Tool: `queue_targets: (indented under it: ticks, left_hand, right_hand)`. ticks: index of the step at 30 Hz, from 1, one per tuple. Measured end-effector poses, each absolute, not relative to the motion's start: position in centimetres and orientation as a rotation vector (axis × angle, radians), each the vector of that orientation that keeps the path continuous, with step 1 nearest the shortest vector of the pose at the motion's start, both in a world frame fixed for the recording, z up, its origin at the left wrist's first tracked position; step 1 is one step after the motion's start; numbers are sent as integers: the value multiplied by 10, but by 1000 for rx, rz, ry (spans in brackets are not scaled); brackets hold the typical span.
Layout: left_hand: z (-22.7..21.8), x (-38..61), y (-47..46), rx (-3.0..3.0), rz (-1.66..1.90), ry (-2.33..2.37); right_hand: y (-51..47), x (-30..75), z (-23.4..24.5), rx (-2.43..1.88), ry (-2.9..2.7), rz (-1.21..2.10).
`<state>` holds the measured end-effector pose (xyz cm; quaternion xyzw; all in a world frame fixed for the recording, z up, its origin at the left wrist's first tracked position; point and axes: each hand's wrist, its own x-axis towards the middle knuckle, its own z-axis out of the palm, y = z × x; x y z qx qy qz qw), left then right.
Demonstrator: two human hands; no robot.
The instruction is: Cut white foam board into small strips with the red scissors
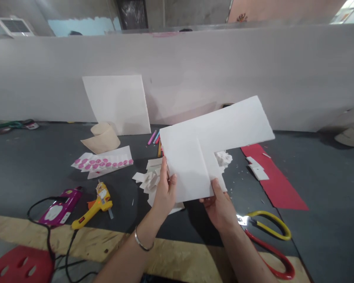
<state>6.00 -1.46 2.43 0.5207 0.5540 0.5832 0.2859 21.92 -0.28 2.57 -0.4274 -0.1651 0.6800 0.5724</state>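
Above the dark table I hold an L-shaped piece of white foam board [188,165] with both hands, its long arm reaching to the upper right. A crease or overlapping edge runs down its middle; whether it is one piece or two I cannot tell. My left hand [165,188] grips the left edge, thumb on the front. Pinched at the lower right corner is my right hand [220,204], fingers partly hidden behind. Behind the board lie white paper scraps [150,182]. Scissors with one yellow and one red handle [270,226] rest beside my right forearm.
A yellow hot glue gun [96,206] and a purple box [61,206] with cables lie front left. Further back are a strip with pink dots [102,162], a beige roll [102,137], a leaning white board [120,102] and markers [152,137]. Red paper [277,181] lies right.
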Motion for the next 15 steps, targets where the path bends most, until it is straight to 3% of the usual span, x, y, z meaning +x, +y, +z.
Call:
queue_targets:
  ticks: [8, 15]
  left_hand:
    - [23, 59, -15, 1318, 1579, 1445]
    - [36, 57, -16, 873, 1407, 1188]
  right_hand:
    - [-5, 218, 33, -950, -525, 1624]
    - [1, 226, 35, -923, -413, 1565]
